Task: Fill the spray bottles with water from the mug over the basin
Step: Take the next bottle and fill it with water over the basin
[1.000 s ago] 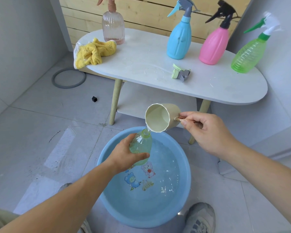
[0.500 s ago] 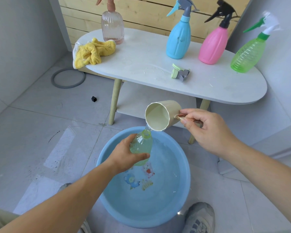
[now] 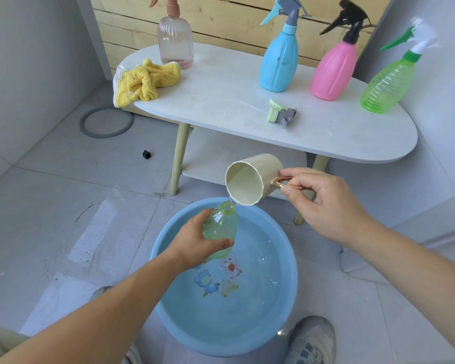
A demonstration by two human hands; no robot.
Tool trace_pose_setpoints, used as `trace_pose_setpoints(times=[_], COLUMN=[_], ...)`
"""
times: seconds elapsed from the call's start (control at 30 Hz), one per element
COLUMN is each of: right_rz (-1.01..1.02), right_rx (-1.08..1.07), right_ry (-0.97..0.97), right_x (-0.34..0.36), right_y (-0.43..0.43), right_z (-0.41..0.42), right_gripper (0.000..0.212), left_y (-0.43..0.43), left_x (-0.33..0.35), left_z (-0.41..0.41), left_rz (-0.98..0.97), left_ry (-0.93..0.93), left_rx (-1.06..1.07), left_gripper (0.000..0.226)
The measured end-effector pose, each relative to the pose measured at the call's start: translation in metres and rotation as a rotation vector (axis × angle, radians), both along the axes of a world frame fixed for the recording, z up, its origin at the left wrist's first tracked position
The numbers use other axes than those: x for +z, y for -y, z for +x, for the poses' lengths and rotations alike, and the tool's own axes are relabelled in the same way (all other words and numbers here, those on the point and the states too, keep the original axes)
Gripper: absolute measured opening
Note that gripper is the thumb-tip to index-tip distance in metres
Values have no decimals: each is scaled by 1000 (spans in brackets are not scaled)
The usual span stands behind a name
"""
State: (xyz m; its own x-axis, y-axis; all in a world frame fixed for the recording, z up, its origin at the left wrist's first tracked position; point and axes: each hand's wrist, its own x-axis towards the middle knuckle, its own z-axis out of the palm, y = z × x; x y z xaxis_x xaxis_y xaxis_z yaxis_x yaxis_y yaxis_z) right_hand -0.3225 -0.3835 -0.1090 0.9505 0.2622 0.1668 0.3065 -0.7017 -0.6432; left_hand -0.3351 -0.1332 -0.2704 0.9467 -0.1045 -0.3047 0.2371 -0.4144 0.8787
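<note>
My left hand [image 3: 195,240] is curled round the belly of a pale green bottle [image 3: 221,229] with its top off. It holds the bottle tilted, neck up and to the right, over the blue basin [image 3: 286,298] in the lower middle of the frame. My right hand [image 3: 323,203] pinches the coppery handle of a cream mug [image 3: 250,178] between thumb and fingers. The mug is tipped on its side just above the bottle, mouth facing me. A thin stream of water [image 3: 230,199] runs from its lower lip into the bottle's neck. The bottle seems to have water in it, though I can't judge how much through the tinted plastic. The basin has water in it, and cartoon pictures [image 3: 218,277] show on its bottom.

Across the upper half stands the white desk [image 3: 221,101]. On it, from left to right:
- a crumpled yellow cloth [image 3: 145,82] at the left end
- a clear pinkish bottle [image 3: 175,43] just behind the cloth
- a blue spray bottle [image 3: 279,61]
- a pink spray bottle [image 3: 334,72]
- a green spray bottle [image 3: 389,85] at the right end

A loose green and grey spray head [image 3: 281,114] lies on the desk in front of the blue one. On the floor at the left are a grey ring [image 3: 106,122] and a small black cube [image 3: 147,154]. My shoe [image 3: 313,340] shows at the bottom right, beside the basin.
</note>
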Motion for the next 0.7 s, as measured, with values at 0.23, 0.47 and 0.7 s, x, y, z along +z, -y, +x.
trace_pose_setpoints(times=[0.23,0.47,0.7], right_rz=[-33,-66,-106], right_rx=[29,56,56], right_ry=[45,77,95], right_x=[0,0,-2], right_y=[-1,-1,0], right_z=[1,0,1], right_gripper=[19,21,15], left_y=[1,3,3], left_x=[3,9,12], left_z=[-2,-2,-3], left_rz=[6,5,5], left_ry=[10,26,33], left_rx=[9,8,7], left_gripper=[85,69,65])
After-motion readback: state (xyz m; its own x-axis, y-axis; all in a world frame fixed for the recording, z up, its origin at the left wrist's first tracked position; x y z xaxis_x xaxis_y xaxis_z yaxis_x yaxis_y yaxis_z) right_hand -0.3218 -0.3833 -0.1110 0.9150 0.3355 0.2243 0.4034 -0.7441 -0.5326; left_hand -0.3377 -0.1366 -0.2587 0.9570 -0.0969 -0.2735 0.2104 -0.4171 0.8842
